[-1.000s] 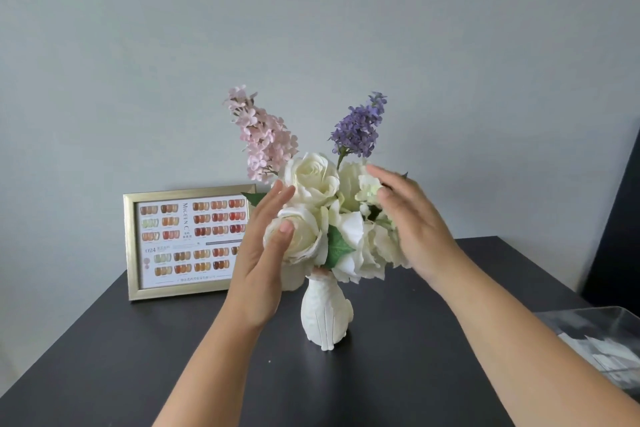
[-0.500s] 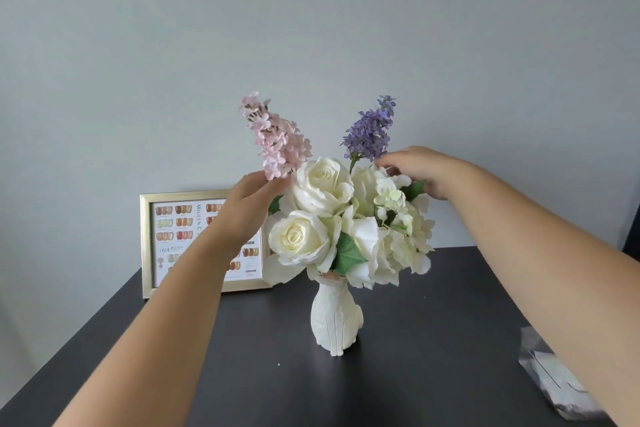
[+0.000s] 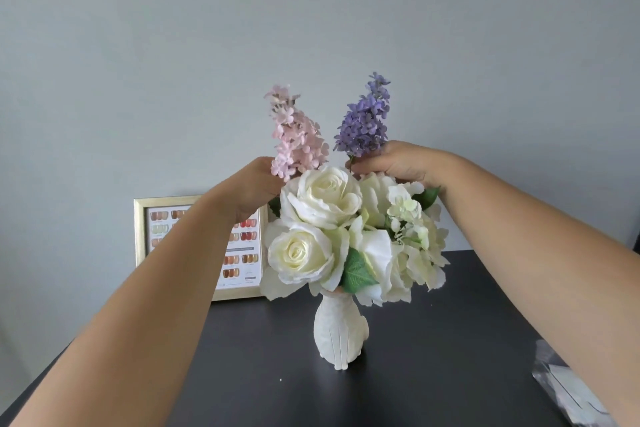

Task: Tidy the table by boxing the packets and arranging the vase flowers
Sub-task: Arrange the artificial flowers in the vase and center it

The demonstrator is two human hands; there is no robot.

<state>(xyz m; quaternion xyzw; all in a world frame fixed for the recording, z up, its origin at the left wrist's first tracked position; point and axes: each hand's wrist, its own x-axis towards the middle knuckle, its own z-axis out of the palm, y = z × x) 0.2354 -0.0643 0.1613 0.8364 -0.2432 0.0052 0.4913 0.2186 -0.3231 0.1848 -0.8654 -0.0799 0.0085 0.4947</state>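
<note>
A white ribbed vase (image 3: 340,333) stands on the dark table (image 3: 433,374), filled with cream roses (image 3: 322,198). Behind the roses rise a pink flower spike (image 3: 298,139) and a purple flower spike (image 3: 365,120). My left hand (image 3: 251,191) reaches behind the roses at the foot of the pink spike; its fingers are hidden, so its grip cannot be told. My right hand (image 3: 401,163) has its fingers closed around the purple spike's stem just under the blossoms.
A gold-framed colour chart (image 3: 194,246) leans against the grey wall at the back left, partly behind my left forearm. A clear plastic box with white packets (image 3: 568,388) shows at the lower right edge, mostly hidden by my right arm.
Both hands have risen from the sides of the rose heads to the two tall spikes at the back. The right hand has closed on the purple stem.
</note>
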